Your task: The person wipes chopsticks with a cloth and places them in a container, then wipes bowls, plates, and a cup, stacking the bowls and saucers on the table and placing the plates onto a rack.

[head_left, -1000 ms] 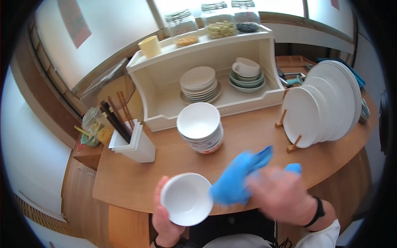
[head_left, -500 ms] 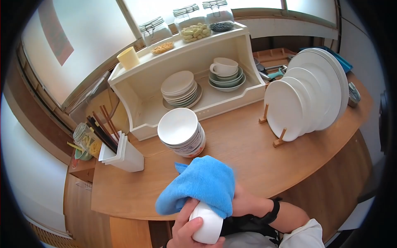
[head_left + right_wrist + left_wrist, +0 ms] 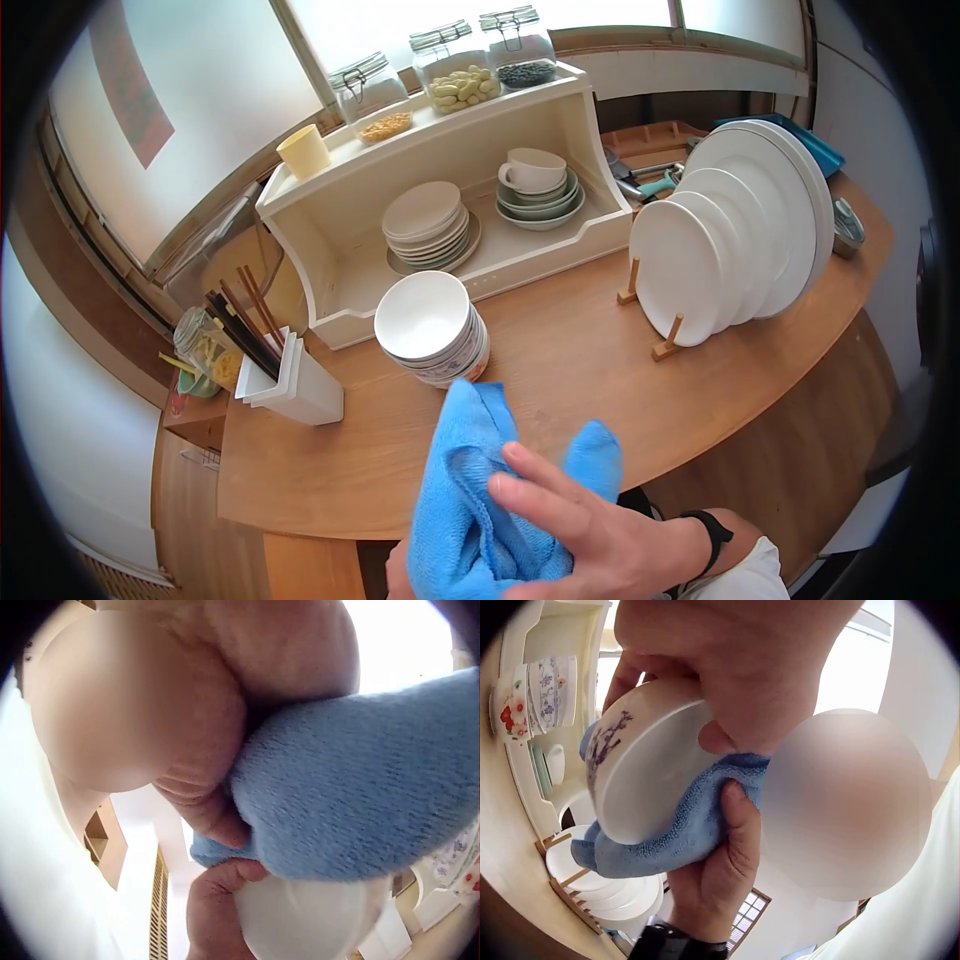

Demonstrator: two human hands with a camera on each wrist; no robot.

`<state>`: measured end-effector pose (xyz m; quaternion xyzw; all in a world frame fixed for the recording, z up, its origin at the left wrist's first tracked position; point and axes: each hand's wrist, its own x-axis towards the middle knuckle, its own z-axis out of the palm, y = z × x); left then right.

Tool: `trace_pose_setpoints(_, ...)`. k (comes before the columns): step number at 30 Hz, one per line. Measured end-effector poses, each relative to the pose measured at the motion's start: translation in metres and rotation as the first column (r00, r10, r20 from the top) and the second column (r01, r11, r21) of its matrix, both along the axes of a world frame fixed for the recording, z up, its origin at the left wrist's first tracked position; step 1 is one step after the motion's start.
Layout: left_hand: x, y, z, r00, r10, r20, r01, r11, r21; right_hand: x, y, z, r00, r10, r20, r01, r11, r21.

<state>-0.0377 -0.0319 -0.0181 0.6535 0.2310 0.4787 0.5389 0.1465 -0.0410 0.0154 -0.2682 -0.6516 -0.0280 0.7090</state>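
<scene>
In the head view, the right hand [image 3: 620, 545] lies over a blue cloth [image 3: 465, 510] at the near edge of the table [image 3: 570, 360], two fingertips apart. The cloth runs lengthwise away from the person, toward a stack of bowls [image 3: 425, 320]; whether its tip touches the stack I cannot tell. The left hand [image 3: 397, 572] shows only as a sliver, and what lies under the cloth is hidden.

The left wrist view shows a tilted white bowl [image 3: 649, 761] between the two hands. The left hand grips its wall, thumb over the rim; the right hand, opposite, pinches the cloth, its thumb pressing it toward the bowl's inside.

In the right wrist view, cloth covers most of the bowl, the left thumb touching its side; the right hand's other fingers are hidden.
</scene>
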Motion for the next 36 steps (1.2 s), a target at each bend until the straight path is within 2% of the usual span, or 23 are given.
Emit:
trace_pose_setpoints(1,0.002,0.001,0.001,1.0,-0.02,-0.005,0.02,0.999,-0.029,0.01,-0.004,0.005,0.984,0.091,0.151,-0.075,0.992,-0.104)
trace_pose_setpoints(3,0.003,0.001,0.005,0.999,-0.05,-0.016,0.049,0.995,-0.088,0.03,-0.011,0.015,0.862,0.294,0.414,-0.152,0.928,-0.341)
trace_pose_setpoints(5,0.001,0.001,0.011,0.997,-0.072,-0.026,0.067,0.985,-0.161,0.025,0.003,-0.001,0.856,0.44,0.27,-0.261,0.82,-0.509)
trace_pose_setpoints(6,-0.002,-0.003,0.011,0.997,-0.071,-0.014,0.067,0.974,-0.215,0.024,0.004,-0.001,0.87,0.425,0.25,-0.232,0.8,-0.553)
trace_pose_setpoints(7,-0.007,-0.004,0.013,0.996,-0.069,-0.064,0.051,0.966,-0.252,0.021,0.007,-0.007,0.868,0.426,0.255,-0.232,0.803,-0.55)
trace_pose_setpoints(8,0.003,-0.009,0.019,0.963,-0.064,0.262,0.16,0.918,-0.363,0.014,0.011,-0.018,0.914,0.357,0.194,-0.243,0.863,-0.444)
trace_pose_setpoints(9,0.006,-0.009,0.02,0.936,-0.045,0.349,0.183,0.91,-0.372,0.006,0.014,-0.028,0.949,0.293,0.12,-0.239,0.912,-0.333)
trace_pose_setpoints(11,0.004,-0.009,0.02,0.956,-0.051,0.288,0.148,0.934,-0.326,-0.015,0.018,-0.039,0.938,0.331,0.104,-0.275,0.892,-0.36)
trace_pose_setpoints(14,0.001,-0.012,0.016,0.98,-0.101,0.174,0.142,0.959,-0.247,-0.032,0.031,-0.026,0.874,0.484,0.039,-0.405,0.772,-0.49)
trace_pose_setpoints(15,0.0,-0.011,0.016,0.983,-0.12,0.139,0.149,0.964,-0.219,-0.031,0.035,-0.024,0.87,0.492,0.038,-0.407,0.759,-0.508)
trace_pose_setpoints(18,0.007,0.0,0.022,0.985,-0.168,0.037,0.172,0.971,-0.166,-0.009,0.039,-0.022,0.899,0.419,0.127,-0.319,0.825,-0.466)
trace_pose_setpoints(20,0.02,0.014,0.03,0.981,-0.194,-0.022,0.189,0.972,-0.141,0.016,0.032,-0.023,0.943,0.255,0.214,-0.182,0.933,-0.31)
trace_pose_setpoints(21,0.025,0.017,0.032,0.98,-0.194,-0.053,0.186,0.974,-0.131,0.026,0.025,-0.024,0.959,0.183,0.215,-0.129,0.962,-0.24)
trace_pose_setpoints(24,0.026,0.023,0.03,0.981,-0.183,-0.057,0.176,0.978,-0.112,0.013,0.014,-0.02,0.98,0.136,0.145,-0.103,0.971,-0.215)
trace_pose_setpoints(26,0.01,0.012,0.018,0.98,-0.199,0.02,0.2,0.974,-0.101,0.001,0.016,-0.025,0.951,0.289,0.108,-0.244,0.919,-0.31)
trace_pose_setpoints(29,-0.004,0.0,0.005,0.966,-0.247,0.07,0.253,0.964,-0.078,-0.021,0.019,-0.039,0.872,0.489,-0.016,-0.424,0.74,-0.522)
trace_pose_setpoints(32,0.0,0.001,-0.002,0.949,-0.309,0.057,0.313,0.947,-0.075,-0.018,0.024,-0.049,0.874,0.478,-0.085,-0.428,0.676,-0.599)
trace_pose_setpoints(34,0.01,0.007,-0.002,0.935,-0.352,0.046,0.354,0.931,-0.083,-0.001,0.029,-0.049,0.907,0.417,-0.055,-0.357,0.694,-0.625)
trace_pose_setpoints(36,0.02,0.011,-0.004,0.925,-0.376,0.051,0.38,0.921,-0.092,0.021,0.026,-0.049,0.956,0.288,0.048,-0.206,0.781,-0.59)
